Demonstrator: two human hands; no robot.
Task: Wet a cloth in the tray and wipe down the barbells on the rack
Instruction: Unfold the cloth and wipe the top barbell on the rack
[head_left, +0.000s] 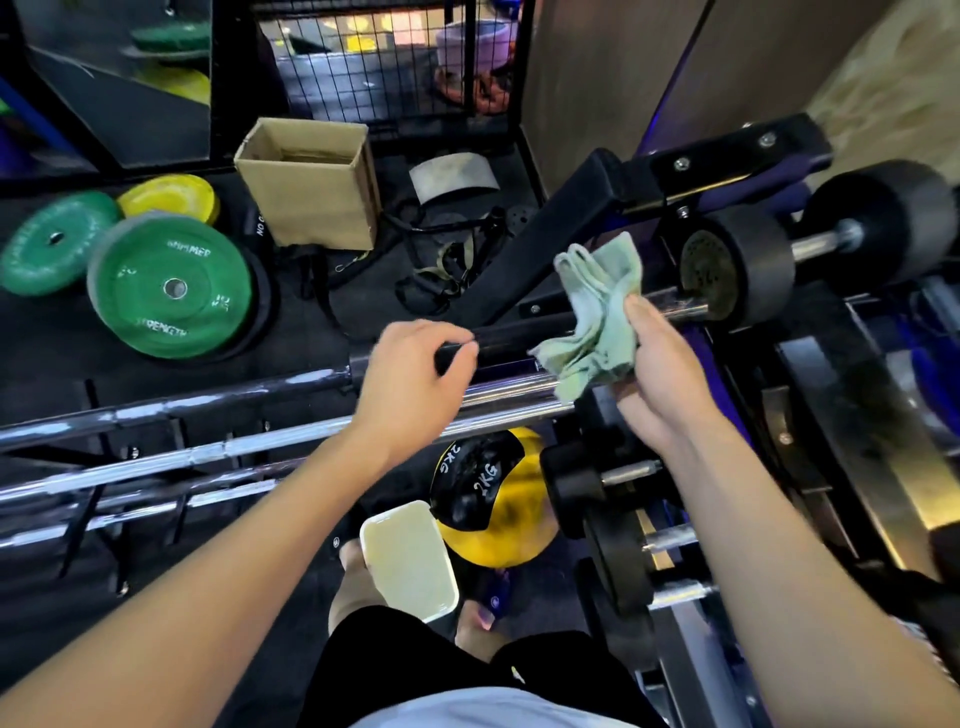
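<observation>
Cloth (597, 322), soft and limp, pinched in right hand (660, 374) against barbell (670, 306); left hand (410, 384) curled round bar; heavy, rigid, best steadied mid-shaft.

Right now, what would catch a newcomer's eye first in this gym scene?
Probably the pale green cloth in the right hand, draped over a barbell at centre, which the left hand grips. Next, the bright green weight plate on the floor at left, and the white tray by the person's feet.
</observation>
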